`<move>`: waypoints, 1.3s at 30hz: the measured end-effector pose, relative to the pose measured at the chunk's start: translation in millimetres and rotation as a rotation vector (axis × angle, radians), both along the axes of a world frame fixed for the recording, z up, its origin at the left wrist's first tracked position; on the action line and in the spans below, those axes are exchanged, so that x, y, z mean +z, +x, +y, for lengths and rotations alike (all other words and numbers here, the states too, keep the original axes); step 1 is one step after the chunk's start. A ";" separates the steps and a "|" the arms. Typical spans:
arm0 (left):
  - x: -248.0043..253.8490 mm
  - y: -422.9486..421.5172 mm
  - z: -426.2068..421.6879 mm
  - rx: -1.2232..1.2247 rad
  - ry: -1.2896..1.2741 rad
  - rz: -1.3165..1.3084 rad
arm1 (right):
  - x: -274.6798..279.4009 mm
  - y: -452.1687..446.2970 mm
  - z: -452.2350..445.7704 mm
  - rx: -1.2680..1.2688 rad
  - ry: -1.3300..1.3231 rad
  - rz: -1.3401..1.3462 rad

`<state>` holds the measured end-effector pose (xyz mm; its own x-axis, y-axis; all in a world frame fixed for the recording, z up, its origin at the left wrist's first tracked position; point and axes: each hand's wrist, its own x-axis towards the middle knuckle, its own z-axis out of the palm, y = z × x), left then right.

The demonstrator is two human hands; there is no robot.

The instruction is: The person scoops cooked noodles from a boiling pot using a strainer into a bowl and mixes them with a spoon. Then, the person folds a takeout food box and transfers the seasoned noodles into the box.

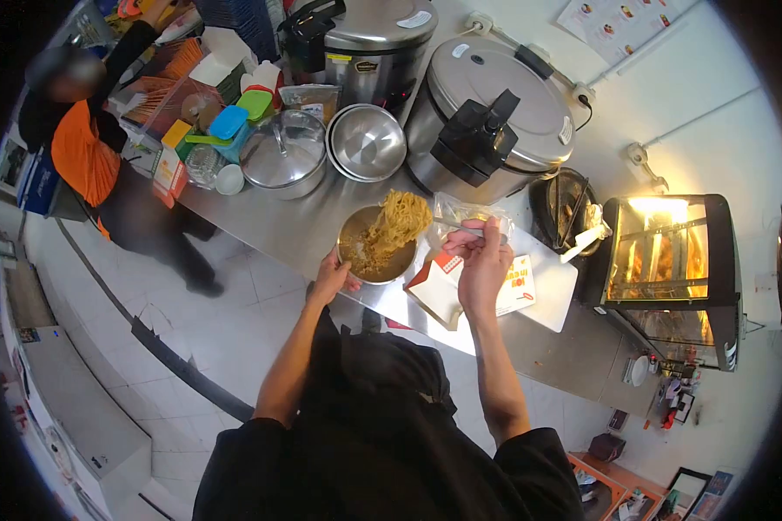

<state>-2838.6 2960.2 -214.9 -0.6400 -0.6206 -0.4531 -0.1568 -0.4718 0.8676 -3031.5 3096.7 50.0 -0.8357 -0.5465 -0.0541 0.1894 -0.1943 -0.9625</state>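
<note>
My left hand (pixel 332 278) grips the left rim of a metal bowl (pixel 400 267) with noodle bits in it. Between the fingers of my right hand (pixel 482 256) is the handle of a metal utensil (pixel 450 225). A clump of noodles (pixel 401 217) hangs from its far end, over the bowl's upper right part. Just right of the bowl, an open paper box (pixel 436 293) with red and white print lies on a white board (pixel 561 295). Behind my right hand is a clear plastic bag (pixel 460 208).
Two large cookers (pixel 500 95) (pixel 365 74), a lidded pot (pixel 284 156) and stacked metal bowls (pixel 369 143) line the counter's back. A lit glass display case (pixel 660 252) stands right, beside a black pan (pixel 558 204). A person in orange (pixel 85 156) is at the upper left.
</note>
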 end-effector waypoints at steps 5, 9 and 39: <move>3.7 -0.9 -3.3 -0.014 0.031 -0.049 | 36.4 2.9 0.5 0.009 0.031 0.119; -0.6 -1.4 -1.9 -0.004 -0.009 -0.022 | -16.7 -0.2 -7.2 0.034 0.060 0.156; -3.3 -1.7 -3.2 0.002 -0.083 -0.049 | -37.9 -5.3 -10.9 0.092 0.091 0.169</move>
<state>-2840.3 2957.0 -218.2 -0.6168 -0.6587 -0.4310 -0.1995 -0.3989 0.8950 -3036.8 3085.8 12.1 -0.7839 -0.6201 0.0301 0.0366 -0.0946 -0.9948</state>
